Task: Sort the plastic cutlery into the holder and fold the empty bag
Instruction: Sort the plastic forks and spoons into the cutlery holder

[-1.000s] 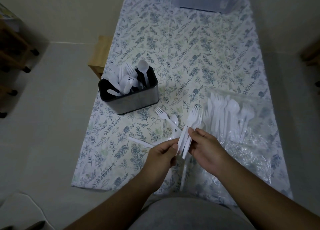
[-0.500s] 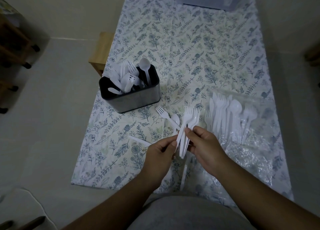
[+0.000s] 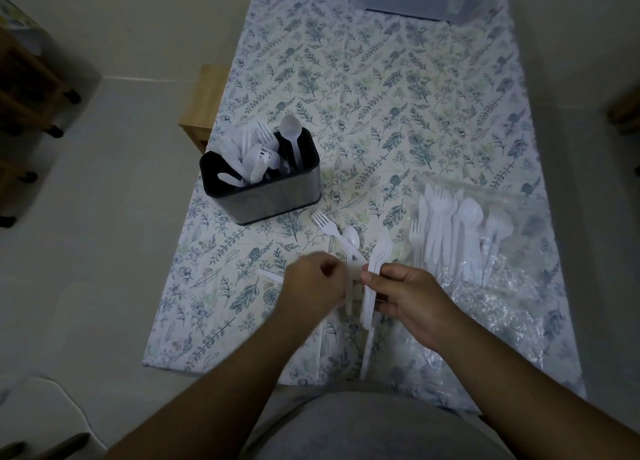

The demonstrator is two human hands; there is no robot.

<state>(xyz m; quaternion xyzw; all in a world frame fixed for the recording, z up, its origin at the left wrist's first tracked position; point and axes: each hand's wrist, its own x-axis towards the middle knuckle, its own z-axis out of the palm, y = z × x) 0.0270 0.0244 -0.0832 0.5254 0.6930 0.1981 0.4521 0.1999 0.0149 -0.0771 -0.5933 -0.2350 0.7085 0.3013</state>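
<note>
Here, right hand [image 3: 408, 296] fingers clamped on stacked cutlery [image 3: 375, 269], heads pointing away, left hand [image 3: 311, 283] blurred, grip unclear

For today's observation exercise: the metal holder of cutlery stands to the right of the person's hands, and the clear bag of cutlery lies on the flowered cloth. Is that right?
Not quite. The head view shows the metal holder to the left of the hands, beyond the left hand. The right hand grips a stack of cutlery. The clear bag does lie on the flowered cloth.
</note>
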